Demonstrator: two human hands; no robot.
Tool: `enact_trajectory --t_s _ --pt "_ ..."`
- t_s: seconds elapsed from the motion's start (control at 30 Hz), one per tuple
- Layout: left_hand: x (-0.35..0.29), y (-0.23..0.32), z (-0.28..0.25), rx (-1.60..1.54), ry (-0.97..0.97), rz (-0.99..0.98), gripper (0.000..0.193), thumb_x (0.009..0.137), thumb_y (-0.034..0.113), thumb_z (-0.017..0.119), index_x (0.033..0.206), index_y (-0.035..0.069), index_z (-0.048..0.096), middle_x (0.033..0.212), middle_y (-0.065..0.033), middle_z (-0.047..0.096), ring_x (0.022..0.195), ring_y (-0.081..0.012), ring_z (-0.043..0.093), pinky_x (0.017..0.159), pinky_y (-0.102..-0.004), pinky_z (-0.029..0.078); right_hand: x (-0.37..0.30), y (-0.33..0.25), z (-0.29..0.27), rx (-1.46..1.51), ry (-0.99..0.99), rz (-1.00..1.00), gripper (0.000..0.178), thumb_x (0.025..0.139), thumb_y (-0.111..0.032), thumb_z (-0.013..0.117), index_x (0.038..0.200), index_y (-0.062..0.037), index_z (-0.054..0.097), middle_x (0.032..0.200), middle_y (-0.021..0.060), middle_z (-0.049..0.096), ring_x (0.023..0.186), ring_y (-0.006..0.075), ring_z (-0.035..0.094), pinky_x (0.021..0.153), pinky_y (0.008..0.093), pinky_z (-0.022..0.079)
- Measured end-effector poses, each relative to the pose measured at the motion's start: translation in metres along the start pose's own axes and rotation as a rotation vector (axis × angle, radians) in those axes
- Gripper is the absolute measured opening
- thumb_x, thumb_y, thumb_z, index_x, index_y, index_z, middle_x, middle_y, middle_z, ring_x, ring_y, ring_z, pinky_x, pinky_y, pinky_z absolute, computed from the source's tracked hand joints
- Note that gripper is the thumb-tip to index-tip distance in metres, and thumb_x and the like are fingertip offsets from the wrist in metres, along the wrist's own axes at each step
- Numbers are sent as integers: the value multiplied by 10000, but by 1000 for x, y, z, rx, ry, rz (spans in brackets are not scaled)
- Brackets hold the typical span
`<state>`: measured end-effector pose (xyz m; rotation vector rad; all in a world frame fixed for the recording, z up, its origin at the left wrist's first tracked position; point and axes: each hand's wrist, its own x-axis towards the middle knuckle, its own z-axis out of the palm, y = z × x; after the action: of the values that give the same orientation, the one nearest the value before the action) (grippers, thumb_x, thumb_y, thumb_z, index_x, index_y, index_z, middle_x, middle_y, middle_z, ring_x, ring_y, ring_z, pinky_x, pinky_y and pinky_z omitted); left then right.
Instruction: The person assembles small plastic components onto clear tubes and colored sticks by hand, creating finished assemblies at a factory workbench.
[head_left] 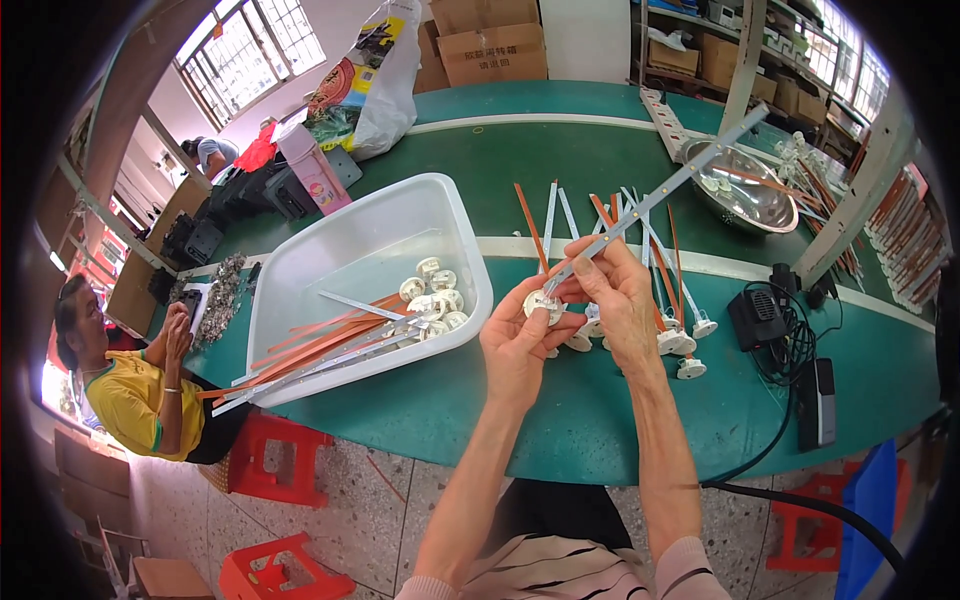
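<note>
Above the green table's front part, my left hand point(513, 350) pinches a white round plastic base point(541, 306) between thumb and fingers. My right hand point(622, 300) is closed on the lower part of a long thin LED strip point(685, 172), silver-grey with small yellowish dots. The strip slants up to the far right, and its lower end meets the base. Whether it is fixed there, I cannot tell. Behind and right of my hands lie several similar strips with white round bases point(675, 343) on their near ends, some orange-brown, some pale.
A white plastic tub point(474, 250) at left holds loose strips point(335, 335) and round bases point(440, 285). Farther right are a metal bowl point(765, 210), a shelf post point(868, 195) and a black adapter point(757, 318) with cables. A co-worker in yellow point(135, 405) sits at left, near red stools point(275, 460).
</note>
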<state>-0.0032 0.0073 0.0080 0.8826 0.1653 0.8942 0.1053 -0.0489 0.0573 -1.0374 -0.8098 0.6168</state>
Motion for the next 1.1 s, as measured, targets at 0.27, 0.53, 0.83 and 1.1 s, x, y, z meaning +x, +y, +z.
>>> enact_trajectory --t_s 0.27,0.53,0.83,1.1 --pt "-2 1 5 70 64 36 289 880 -4 471 1165 -52 487 1013 -185 604 823 -253 663 733 -327 567 -1 -2 1 -118 -13 -4 134 882 -52 517 992 17 547 776 88 636 696 126 619 626 268 515" --pt "-3 -1 1 123 106 58 254 858 -14 491 1108 -50 521 935 -173 625 754 -224 670 663 -293 569 -2 1 1 -130 -79 10 130 890 -54 509 992 22 539 775 90 624 697 134 610 636 271 510" --pt "-2 0 4 79 154 18 282 850 -30 496 1129 -65 512 949 -179 630 746 -228 670 662 -295 570 -2 2 1 -175 -94 3 118 899 -61 498 976 19 540 750 81 618 713 126 595 650 275 500" --pt "-2 -1 2 118 154 46 360 839 -37 541 1191 -78 481 982 -179 632 758 -226 672 685 -304 571 -1 3 2 -166 -136 30 106 881 -37 507 946 20 569 752 69 633 689 116 578 646 260 474"
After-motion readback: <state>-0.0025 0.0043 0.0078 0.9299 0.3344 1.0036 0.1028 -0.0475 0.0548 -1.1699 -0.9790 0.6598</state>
